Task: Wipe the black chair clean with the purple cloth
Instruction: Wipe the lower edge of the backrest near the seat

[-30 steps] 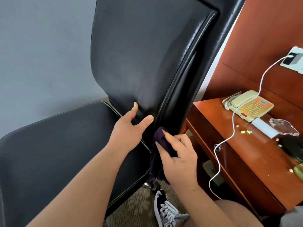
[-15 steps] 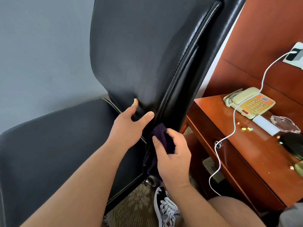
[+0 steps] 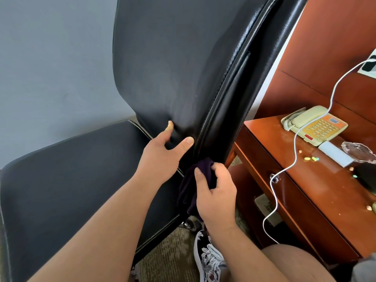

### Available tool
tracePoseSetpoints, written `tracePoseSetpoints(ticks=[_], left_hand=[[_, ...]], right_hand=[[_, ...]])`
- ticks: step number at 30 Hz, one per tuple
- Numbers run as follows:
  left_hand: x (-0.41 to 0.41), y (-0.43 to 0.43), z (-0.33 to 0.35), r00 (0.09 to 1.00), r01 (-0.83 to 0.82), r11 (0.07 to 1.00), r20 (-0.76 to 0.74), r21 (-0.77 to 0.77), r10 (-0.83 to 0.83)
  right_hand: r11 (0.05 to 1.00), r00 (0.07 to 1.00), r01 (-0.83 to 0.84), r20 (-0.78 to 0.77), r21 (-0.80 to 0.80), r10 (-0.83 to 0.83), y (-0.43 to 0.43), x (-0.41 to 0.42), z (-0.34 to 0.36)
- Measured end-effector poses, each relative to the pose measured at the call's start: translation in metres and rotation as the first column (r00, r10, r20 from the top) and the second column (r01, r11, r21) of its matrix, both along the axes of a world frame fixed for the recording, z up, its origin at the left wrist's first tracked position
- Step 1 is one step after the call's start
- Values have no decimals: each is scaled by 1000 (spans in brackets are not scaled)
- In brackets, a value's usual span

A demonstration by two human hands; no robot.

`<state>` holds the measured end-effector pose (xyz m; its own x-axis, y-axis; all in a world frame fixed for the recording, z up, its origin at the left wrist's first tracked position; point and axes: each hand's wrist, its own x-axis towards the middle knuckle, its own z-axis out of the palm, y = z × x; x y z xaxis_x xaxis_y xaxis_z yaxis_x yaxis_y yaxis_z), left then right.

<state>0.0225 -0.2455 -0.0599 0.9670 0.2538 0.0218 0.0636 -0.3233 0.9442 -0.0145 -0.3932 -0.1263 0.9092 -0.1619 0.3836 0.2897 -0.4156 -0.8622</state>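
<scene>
Head view: mid-wipe, black chair edge; right hand clutching purple cloth, left hand spread, bracing; much likely left.

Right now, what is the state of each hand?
Left hand: open, pressing on the black leather chair.
Right hand: closed, holding the crumpled purple cloth.

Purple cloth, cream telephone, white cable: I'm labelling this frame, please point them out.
Dark purple cloth [image 3: 204, 166]: head view, bunched top fold.
Cream desk telephone with orange keypad [image 3: 309, 116]: head view, handset.
Thin white cable [image 3: 295, 153]: head view, stretch below the telephone.
</scene>
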Motion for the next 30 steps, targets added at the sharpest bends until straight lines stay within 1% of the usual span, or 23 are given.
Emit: tracePoseSetpoints(ticks=[2,4,7,10,12,13,15,18,21,23,25,27,29,30], left_hand=[[0,0,-2,1000,1,1000,7,29,-1],[0,1,-3,1000,0,999,0,40,0],[-1,1,-1,1000,7,1000,-4,29,-7],[-1,0,0,1000,-3,1000,2,8,3],[-2,-1,1,1000,-7,1000,0,10,7],[-2,-1,1,1000,-8,1000,-3,15,8],[-3,-1,2,1000,-11,1000,-2,14,11],[-1,0,1,1000,-11,1000,-5,19,11],[0,-1,-1,1000,-5,999,-8,36,6],[0,-1,-1,1000,-1,999,-17,44,2],[0,0,-1,1000,-8,999,-19,52,9],[0,-1,0,1000,-19,995,-13,99,21],[-2,-3,1,999,-34,992,-12,123,36],[-2,-3,3,999,-41,992,-14,122,43]], right_hand=[[1000,999,8,49,-16,-7,1,2,7],[998,1000,17,27,-54,-16,2,4,6],[989,992,50,-105,-138,-65,-1,2,-8],[977,946,68,-297,-201,-127,-7,5,-21],[983,902,68,-411,-169,-133,-9,9,-25],[988,894,70,-432,-134,-122,-9,10,-26],[994,909,77,-405,-77,-102,-8,9,-23],[999,959,52,-277,-6,-52,-3,6,-12],[999,995,21,-94,-48,-25,0,2,0],[994,1000,18,-20,-108,-20,0,2,4],[977,999,38,-18,-211,-43,0,3,1],[942,996,62,-44,-329,-81,-1,3,-7],[910,988,74,-94,-409,-122,-3,4,-16],[903,979,76,-138,-422,-147,-4,5,-19]])
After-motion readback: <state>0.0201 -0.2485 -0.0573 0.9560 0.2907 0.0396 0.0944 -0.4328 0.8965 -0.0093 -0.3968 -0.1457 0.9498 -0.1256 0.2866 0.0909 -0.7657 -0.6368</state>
